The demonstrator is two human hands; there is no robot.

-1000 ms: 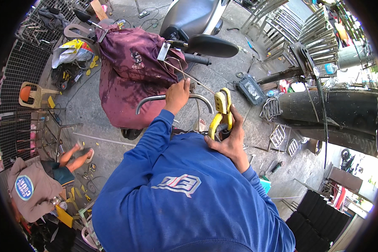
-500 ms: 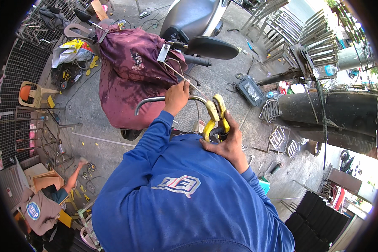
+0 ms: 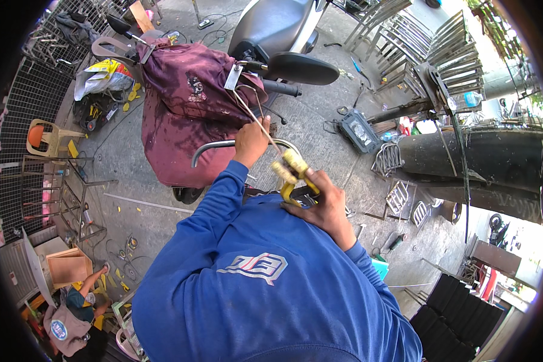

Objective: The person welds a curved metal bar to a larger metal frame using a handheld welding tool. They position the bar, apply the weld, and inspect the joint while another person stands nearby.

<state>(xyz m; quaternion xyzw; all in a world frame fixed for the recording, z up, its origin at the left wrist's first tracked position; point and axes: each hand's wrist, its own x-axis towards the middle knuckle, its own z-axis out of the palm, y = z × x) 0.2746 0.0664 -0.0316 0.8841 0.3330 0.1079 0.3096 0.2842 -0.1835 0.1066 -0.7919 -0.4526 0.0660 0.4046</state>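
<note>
My left hand [image 3: 251, 143] is closed round a curved, shiny metal tube [image 3: 213, 145], in front of a motorbike draped with a maroon cloth [image 3: 181, 114]. The tube's far part bends toward my right hand [image 3: 327, 208]. That hand is closed on a yellow clamp-like tool [image 3: 294, 171] with two thick, worn ends, held just in front of my blue shirt. Those ends are beside the tube's bend; whether they touch it I cannot tell. A thin pale cord or rod [image 3: 256, 120] runs from near the bike's mirror mount past my left hand toward the tool.
The bike's black mirror [image 3: 301, 68] juts out ahead. To the right are a dark toolbox [image 3: 359, 131], a big black cylinder [image 3: 464, 169] and stacked metal frames [image 3: 425, 39]. At lower left a person [image 3: 66, 323] crouches by a wooden box [image 3: 69, 268]. Metal frames [image 3: 60, 193] stand at left.
My right hand has tilted the yellow tool, swinging its thick ends left. My left hand has shifted slightly left with the tube. The person at lower left has bent lower.
</note>
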